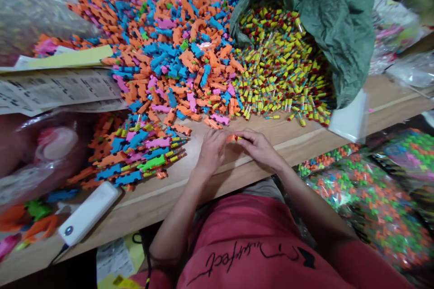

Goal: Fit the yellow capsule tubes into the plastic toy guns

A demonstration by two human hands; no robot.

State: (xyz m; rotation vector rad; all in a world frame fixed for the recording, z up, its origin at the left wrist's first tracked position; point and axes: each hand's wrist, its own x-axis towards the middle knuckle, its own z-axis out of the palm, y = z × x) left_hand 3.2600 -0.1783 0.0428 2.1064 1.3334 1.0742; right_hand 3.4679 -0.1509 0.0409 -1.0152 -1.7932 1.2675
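My left hand (212, 151) and my right hand (259, 149) meet low on the wooden table top (162, 189). Between their fingertips is a small orange plastic piece (231, 137), held by my left hand. My right fingers pinch a small yellow tube (239, 138) against it. Just beyond the hands lies a large heap of orange, blue and pink plastic pieces (176, 54). To its right spreads a pile of clear tubes with yellow and red parts (281, 72). A smaller mound of assembled pieces (135, 153) lies left of my left hand.
A crumpled green sack (322, 13) opens onto the tube pile. Printed papers (57, 88) and a white power bank (88, 213) lie at the left. Filled plastic bags (369, 203) sit below the table's right edge. A red shirt (247, 253) covers my torso.
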